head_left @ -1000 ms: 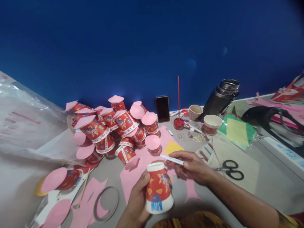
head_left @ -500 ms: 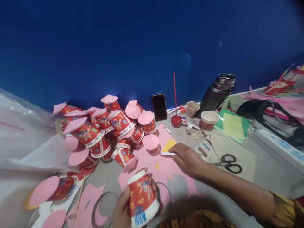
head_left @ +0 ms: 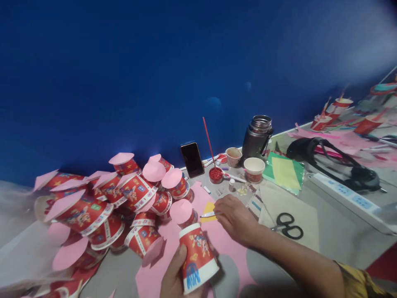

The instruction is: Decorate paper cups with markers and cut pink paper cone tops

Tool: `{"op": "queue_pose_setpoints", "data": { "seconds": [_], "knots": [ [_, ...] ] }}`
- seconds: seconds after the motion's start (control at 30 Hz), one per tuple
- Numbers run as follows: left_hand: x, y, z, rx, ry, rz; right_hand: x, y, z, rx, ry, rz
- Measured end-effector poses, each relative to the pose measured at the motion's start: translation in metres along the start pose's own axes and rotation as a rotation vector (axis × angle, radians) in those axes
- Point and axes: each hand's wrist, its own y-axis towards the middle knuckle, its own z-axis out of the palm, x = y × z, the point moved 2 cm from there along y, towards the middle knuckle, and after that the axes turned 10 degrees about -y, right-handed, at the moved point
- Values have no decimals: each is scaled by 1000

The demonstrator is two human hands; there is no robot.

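In my left hand [head_left: 173,273], fingers are wrapped around a red paper cup [head_left: 197,250] with white bands and blue lettering, its wider end low and tilted. My right hand [head_left: 237,219] pinches a white marker [head_left: 209,215] with a dark tip pointing left. Below the marker lies a yellow paper piece [head_left: 206,208] on a pink paper sheet [head_left: 228,244] with round cut-outs. Just behind the held cup is a small cup with a pink paper disc [head_left: 181,212] on it.
Red cups with pink discs [head_left: 83,211] are heaped at left. Behind stand a phone [head_left: 192,159], a cup of red material [head_left: 216,175], a white-rimmed cup [head_left: 254,171] and a dark flask [head_left: 256,138]. At right lie scissors [head_left: 287,226], a green packet [head_left: 297,174] and a power strip [head_left: 350,198].
The view has swung right and tilted up, so the table things sit further left and lower. The held cup is now closer to the disc-topped cup. Both hands keep their holds.
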Motion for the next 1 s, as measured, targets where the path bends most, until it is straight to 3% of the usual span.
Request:
{"op": "queue_pose_setpoints", "data": {
  "seconds": [0.1, 0.2, 0.27, 0.53, 0.67, 0.83, 1.0],
  "knots": [
    [8, 13, 14, -61, -23, -35, -6, -1, -6, -113, 54, 1],
    [15, 19, 29, -212, -34, -77, -8, -1, -12, -147, 119, 53],
    [16, 20, 35, -240, -19, -53, -8, -1, -16, -168, 128, 68],
    [13, 22, 16, -208, -7, -12, -4, -1, -17, -220, 157, -57],
    [12, 21, 16, -158, -50, -38, -6, -2, -16, -241, 170, -84],
    [13, 20, 17, -86, -92, -75, -12, -3, -11, -175, 127, -32],
    [12, 16, 18, -127, -90, -44, -16, -2, -11, -128, 61, 24]
  ]
}}
